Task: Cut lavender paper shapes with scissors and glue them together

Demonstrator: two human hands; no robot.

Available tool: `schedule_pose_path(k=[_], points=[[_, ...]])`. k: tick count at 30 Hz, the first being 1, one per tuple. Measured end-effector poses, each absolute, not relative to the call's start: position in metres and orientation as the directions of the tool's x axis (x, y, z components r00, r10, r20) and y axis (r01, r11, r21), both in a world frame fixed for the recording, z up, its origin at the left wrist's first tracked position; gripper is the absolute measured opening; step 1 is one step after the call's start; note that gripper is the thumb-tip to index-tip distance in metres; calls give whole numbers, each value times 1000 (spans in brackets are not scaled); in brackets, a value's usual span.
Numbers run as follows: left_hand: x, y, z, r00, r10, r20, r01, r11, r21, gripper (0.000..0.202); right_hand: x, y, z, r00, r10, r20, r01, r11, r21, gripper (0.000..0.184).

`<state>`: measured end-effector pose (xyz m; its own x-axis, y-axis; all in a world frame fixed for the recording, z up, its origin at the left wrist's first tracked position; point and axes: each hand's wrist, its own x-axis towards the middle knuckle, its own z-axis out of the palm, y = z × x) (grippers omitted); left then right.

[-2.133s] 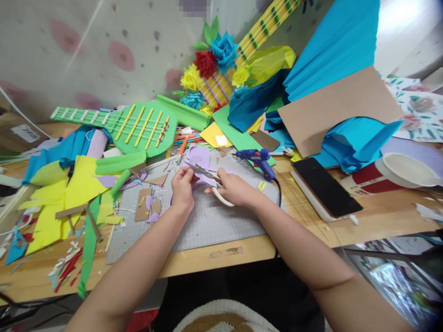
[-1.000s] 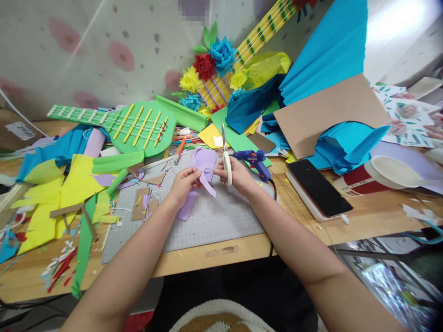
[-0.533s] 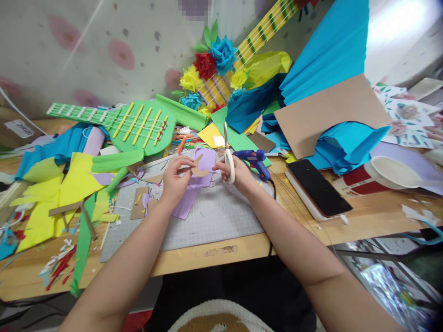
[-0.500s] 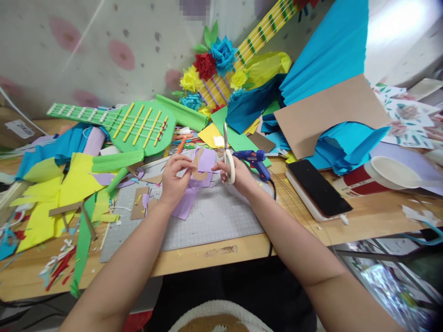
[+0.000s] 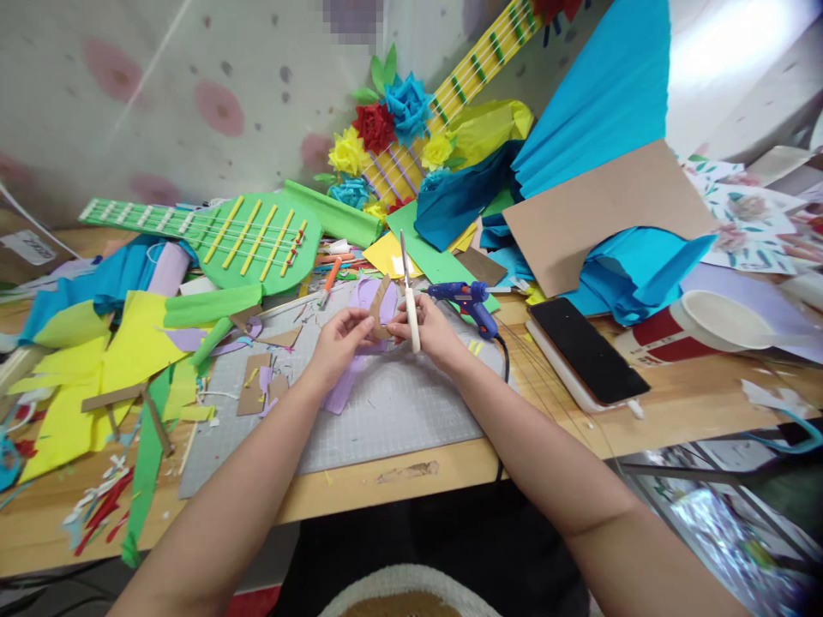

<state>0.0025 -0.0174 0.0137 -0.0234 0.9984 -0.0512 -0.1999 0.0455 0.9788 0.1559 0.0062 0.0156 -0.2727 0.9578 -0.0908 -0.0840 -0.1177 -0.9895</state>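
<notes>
Both my hands meet above a grey cutting mat [image 5: 392,411]. My left hand [image 5: 338,343] pinches a small brown cardboard cut-out [image 5: 379,307] backed with purple paper [image 5: 369,293]; a purple strip [image 5: 339,392] hangs from it onto the mat. My right hand [image 5: 432,334] is closed round the white handles of a pair of scissors [image 5: 407,287], blades pointing up and away, and its fingertips also touch the cut-out.
A blue glue gun [image 5: 468,300] lies right of my hands, its cord running off the table edge. A phone [image 5: 586,350], a red paper cup [image 5: 694,330], a brown cardboard sheet [image 5: 604,214], a green paper guitar [image 5: 257,240] and many paper scraps surround the mat.
Earlier the scissors lay low against the purple paper; my right hand then raised them upright. My left hand turned the cardboard-and-purple piece and both hands now pinch it together.
</notes>
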Motion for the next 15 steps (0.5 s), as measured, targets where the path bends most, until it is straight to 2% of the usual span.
schedule_pose_path(k=[2,4,7,9,11,15], points=[[5,-17,12,58,993,-104,-218,115,969,24,155,7,13,-277,957,-87,-79,-113,-990,51],[5,-17,10,47,995,-92,-223,101,970,26,155,8,12,-303,949,-85,-40,-102,-994,51],[1,-16,8,-63,997,-39,-220,24,975,24,162,8,16,-282,959,-39,218,24,-976,45],[-5,-13,7,-112,994,1,-197,-23,980,22,170,7,22,-249,968,31,476,150,-866,40],[-13,-9,7,-142,988,51,-162,-74,984,20,179,7,30,-268,962,40,645,211,-735,39],[-30,1,5,-234,967,98,-114,-127,985,21,193,8,36,-412,911,-6,729,325,-603,42]])
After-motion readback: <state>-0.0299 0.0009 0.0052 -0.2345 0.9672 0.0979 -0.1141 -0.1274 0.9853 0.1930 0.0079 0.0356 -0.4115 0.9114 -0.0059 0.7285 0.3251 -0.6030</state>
